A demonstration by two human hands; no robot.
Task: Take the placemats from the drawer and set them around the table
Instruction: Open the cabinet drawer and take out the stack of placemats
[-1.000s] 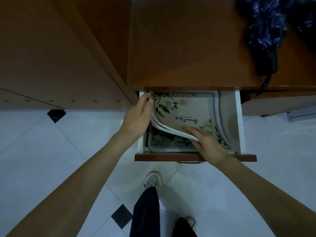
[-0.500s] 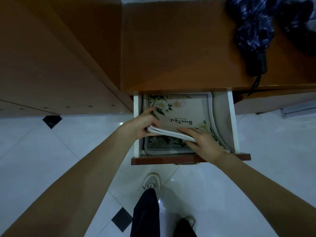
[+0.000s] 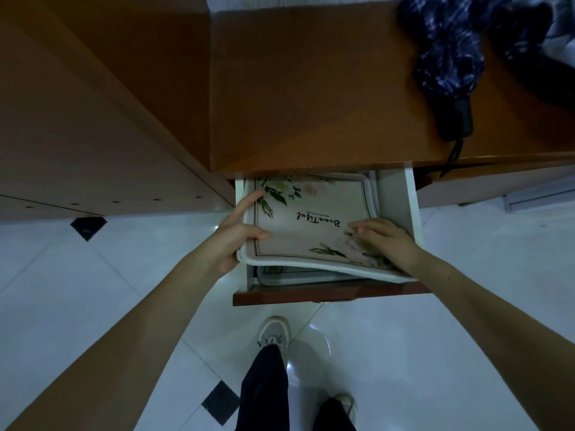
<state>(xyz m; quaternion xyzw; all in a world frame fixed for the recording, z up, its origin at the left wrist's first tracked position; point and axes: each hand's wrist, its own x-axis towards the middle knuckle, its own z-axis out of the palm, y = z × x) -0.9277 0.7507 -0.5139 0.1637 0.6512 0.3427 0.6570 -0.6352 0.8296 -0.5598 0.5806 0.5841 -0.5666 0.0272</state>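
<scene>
A stack of beige placemats (image 3: 314, 231) with green floral corners and black script lies raised above the open white drawer (image 3: 412, 213). My left hand (image 3: 238, 236) grips the stack's left edge, thumb on top. My right hand (image 3: 385, 241) holds its near right corner, fingers spread over the printed flowers. The stack's near edge hangs past the drawer's dark wooden front (image 3: 329, 293). Another placemat (image 3: 298, 275) lies flat in the drawer underneath, mostly hidden.
The drawer sticks out from under a brown wooden countertop (image 3: 311, 88). A folded dark blue umbrella (image 3: 448, 66) lies on the countertop at the right. A tall wooden cabinet side (image 3: 93, 119) stands at the left. My feet (image 3: 273, 334) stand on white floor tiles below the drawer.
Both hands have lifted the top placemats up and toward me, out over the drawer's front. My left hand moved from the far left corner to the left edge.
</scene>
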